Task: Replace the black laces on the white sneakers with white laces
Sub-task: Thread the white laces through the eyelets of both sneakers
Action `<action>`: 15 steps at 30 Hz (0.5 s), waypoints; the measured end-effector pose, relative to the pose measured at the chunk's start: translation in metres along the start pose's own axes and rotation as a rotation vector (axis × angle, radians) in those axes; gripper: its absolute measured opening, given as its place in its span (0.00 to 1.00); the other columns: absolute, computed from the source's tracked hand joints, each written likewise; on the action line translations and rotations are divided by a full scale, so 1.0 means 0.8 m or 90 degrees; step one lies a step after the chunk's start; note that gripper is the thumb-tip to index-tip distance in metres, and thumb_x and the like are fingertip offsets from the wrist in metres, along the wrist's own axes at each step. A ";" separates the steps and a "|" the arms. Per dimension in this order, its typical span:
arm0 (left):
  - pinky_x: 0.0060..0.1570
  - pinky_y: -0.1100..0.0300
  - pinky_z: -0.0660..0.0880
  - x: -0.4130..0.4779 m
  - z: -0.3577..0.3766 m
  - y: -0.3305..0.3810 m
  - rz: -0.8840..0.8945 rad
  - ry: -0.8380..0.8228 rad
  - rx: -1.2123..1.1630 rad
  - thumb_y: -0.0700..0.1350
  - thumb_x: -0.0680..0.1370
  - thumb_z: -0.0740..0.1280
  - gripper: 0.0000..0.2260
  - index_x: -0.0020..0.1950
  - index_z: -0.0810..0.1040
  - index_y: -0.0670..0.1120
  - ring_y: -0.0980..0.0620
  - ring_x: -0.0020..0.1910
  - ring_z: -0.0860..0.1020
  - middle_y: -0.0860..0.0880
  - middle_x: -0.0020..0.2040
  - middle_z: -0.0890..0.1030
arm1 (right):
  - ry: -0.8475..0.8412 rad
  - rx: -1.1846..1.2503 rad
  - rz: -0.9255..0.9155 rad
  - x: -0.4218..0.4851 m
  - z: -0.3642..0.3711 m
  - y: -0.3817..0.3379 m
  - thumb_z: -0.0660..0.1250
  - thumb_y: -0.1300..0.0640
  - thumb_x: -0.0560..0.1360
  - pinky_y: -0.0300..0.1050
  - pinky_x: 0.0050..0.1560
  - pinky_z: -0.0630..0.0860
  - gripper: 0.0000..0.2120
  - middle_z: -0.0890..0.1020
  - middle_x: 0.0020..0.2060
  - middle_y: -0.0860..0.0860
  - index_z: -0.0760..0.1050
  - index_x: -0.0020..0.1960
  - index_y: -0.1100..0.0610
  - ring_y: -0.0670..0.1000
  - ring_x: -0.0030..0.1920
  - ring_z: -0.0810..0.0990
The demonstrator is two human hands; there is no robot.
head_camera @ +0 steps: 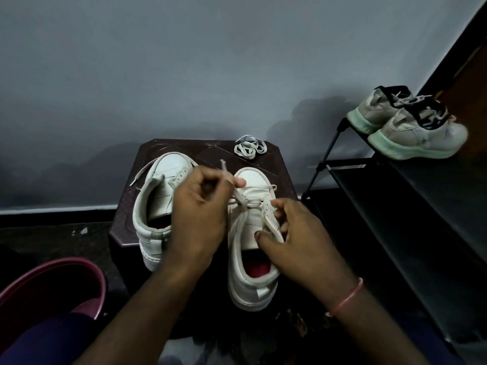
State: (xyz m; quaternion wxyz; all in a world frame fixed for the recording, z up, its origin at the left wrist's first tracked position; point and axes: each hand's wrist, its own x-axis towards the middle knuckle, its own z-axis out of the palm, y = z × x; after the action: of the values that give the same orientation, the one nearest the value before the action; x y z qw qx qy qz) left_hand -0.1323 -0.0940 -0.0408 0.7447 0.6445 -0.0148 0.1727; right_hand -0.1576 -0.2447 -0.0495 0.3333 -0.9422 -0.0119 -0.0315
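Note:
Two white sneakers stand on a dark stool (147, 151), toes pointing away from me. The right sneaker (250, 283) carries a white lace (246, 204) crossed over its tongue. My left hand (200, 209) pinches one end of that lace and holds it up above the toe. My right hand (292, 233) rests on the right sneaker's side, thumb on the tongue and fingers curled at the eyelets, where it seems to grip the other lace strand. The left sneaker (155, 206) has a white lace end (138, 177) trailing off its left side. A loose coil of white lace (249, 148) lies at the stool's back edge.
A black metal shoe rack (395, 196) stands to the right, with a pair of grey sneakers (411, 127) with black collars on its top shelf. A maroon plastic tub (52, 285) sits at the lower left by my knee. A grey wall rises behind the stool.

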 end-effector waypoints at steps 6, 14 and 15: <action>0.22 0.69 0.65 0.004 -0.018 0.068 0.064 -0.059 -0.040 0.43 0.78 0.66 0.03 0.47 0.79 0.46 0.60 0.22 0.67 0.51 0.31 0.78 | 0.058 -0.018 -0.017 -0.004 0.003 0.001 0.68 0.50 0.71 0.44 0.54 0.75 0.19 0.78 0.52 0.47 0.77 0.61 0.52 0.49 0.51 0.78; 0.44 0.53 0.77 -0.013 0.012 -0.003 0.040 -0.215 0.525 0.56 0.67 0.64 0.13 0.42 0.84 0.52 0.54 0.42 0.80 0.55 0.40 0.82 | 0.100 0.075 -0.037 -0.009 0.008 0.009 0.60 0.50 0.72 0.45 0.56 0.76 0.20 0.81 0.53 0.48 0.79 0.60 0.53 0.46 0.54 0.79; 0.44 0.52 0.77 -0.015 0.014 -0.004 0.036 -0.210 0.556 0.57 0.67 0.63 0.14 0.42 0.84 0.53 0.52 0.43 0.80 0.55 0.41 0.82 | 0.102 0.099 -0.032 -0.010 0.009 0.012 0.60 0.51 0.72 0.44 0.57 0.75 0.19 0.81 0.53 0.47 0.79 0.60 0.53 0.45 0.54 0.79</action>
State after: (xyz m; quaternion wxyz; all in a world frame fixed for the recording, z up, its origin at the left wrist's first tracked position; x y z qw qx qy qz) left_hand -0.1402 -0.1078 -0.0446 0.3863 0.9159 -0.0763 0.0781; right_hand -0.1648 -0.2475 -0.0617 0.4042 -0.9075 -0.0115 -0.1138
